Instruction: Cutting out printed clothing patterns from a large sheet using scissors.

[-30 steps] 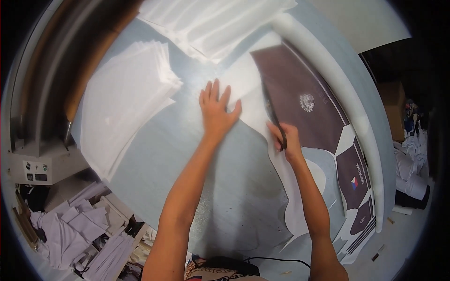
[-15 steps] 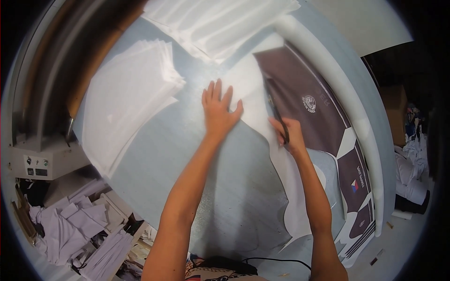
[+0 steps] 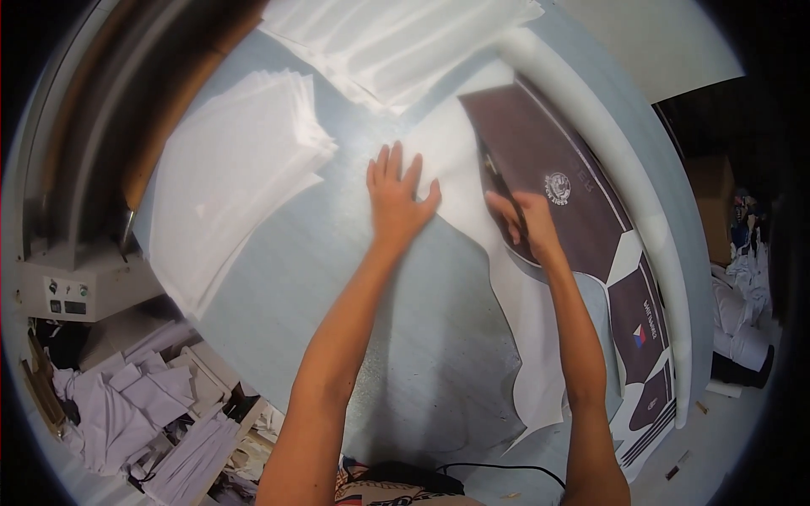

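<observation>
My left hand (image 3: pixel 398 202) lies flat with its fingers spread, pressing the edge of a white sheet (image 3: pixel 456 173) onto the blue-grey table (image 3: pixel 422 320). A pair of dark-handled scissors (image 3: pixel 496 175) is gripped in my right hand (image 3: pixel 535 226). Their blades point away from me along the left edge of a dark brown printed panel (image 3: pixel 515 118), where the brown meets the white border. Over this panel runs a round white emblem (image 3: pixel 558 189). A cut white strip (image 3: pixel 531 337) hangs loose beside my right forearm.
A fan of white sheets (image 3: pixel 245 160) lies at the left, and a larger white stack (image 3: pixel 396 42) at the far side. Along the right runs a thick white roll (image 3: pixel 629 160), beside smaller brown printed pieces (image 3: pixel 634 312). White scraps (image 3: pixel 126 413) fill the lower left.
My right hand and the scissors have shifted slightly away from me and to the right, along the brown panel's edge. My left hand stays nearly still on the sheet.
</observation>
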`<move>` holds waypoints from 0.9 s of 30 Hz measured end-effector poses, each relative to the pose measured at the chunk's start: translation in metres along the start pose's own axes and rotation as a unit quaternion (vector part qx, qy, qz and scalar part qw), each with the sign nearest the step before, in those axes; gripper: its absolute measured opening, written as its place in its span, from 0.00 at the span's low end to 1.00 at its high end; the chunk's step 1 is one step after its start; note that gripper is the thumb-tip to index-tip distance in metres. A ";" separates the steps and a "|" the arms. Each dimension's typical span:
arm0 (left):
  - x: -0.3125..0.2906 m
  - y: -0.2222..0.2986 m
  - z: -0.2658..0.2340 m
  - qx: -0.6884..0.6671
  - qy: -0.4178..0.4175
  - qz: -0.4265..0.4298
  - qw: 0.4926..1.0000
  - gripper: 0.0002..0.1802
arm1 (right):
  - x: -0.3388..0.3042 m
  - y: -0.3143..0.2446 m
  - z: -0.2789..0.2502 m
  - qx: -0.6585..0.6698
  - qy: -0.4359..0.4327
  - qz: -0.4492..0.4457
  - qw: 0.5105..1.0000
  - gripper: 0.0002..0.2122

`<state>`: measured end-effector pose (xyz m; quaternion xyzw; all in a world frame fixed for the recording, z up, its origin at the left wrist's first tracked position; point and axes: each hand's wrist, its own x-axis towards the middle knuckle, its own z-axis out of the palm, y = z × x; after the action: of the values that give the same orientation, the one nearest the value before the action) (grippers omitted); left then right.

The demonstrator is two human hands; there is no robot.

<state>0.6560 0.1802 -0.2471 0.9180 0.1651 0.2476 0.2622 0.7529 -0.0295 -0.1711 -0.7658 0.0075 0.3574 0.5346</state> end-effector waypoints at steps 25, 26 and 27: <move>-0.318 0.218 -0.077 -0.181 -0.408 0.139 0.884 0.37 | -0.681 0.186 -0.089 0.073 0.434 0.180 0.880 0.18; -0.348 0.241 -0.077 -0.262 -0.457 0.139 0.839 0.35 | -0.705 0.193 -0.082 0.095 0.448 0.177 0.871 0.19; -0.378 0.264 -0.073 -0.261 -0.533 0.156 0.790 0.33 | -0.727 0.199 -0.079 0.092 0.436 0.163 0.880 0.19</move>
<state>0.3509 -0.1680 -0.1834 0.8142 -0.2170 -0.2096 0.4960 0.1759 -0.4488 0.0843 -0.7792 0.3975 0.0673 0.4799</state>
